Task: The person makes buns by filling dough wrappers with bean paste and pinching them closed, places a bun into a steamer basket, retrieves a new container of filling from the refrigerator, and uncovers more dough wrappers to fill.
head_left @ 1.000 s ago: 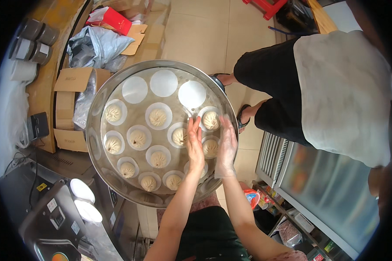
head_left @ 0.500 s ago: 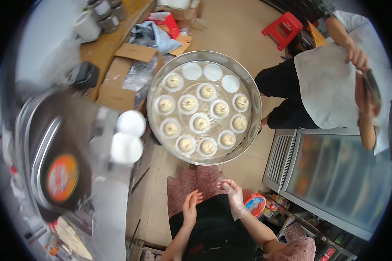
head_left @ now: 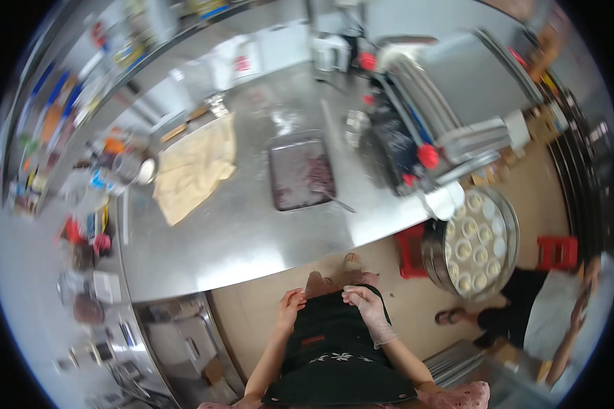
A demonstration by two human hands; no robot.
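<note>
My bare left hand (head_left: 292,305) hovers in front of my dark apron (head_left: 327,341), its fingers loosely bent and apart with nothing in them. Beside it, my right hand (head_left: 366,303) wears a clear plastic glove, and its fingers are curled in with nothing visible inside. Both are short of the front edge of a steel worktable (head_left: 232,252). A rectangular tray (head_left: 274,184) on the table holds a dark purplish filling, with a spoon-like handle (head_left: 340,202) sticking out. Left of it lies a sheet of pale dough (head_left: 194,167).
At right, a round steamer (head_left: 514,238) holds pleated buns on paper rounds, above a red stool (head_left: 411,252). A roller machine (head_left: 450,88) occupies the table's right end. Another person (head_left: 559,307) stands at far right. Jars and packets crowd the left side.
My view has swung from the steamer to the worktable, so the steamer now sits at the right. My left fingers have bent inward; the gloved right hand stays curled.
</note>
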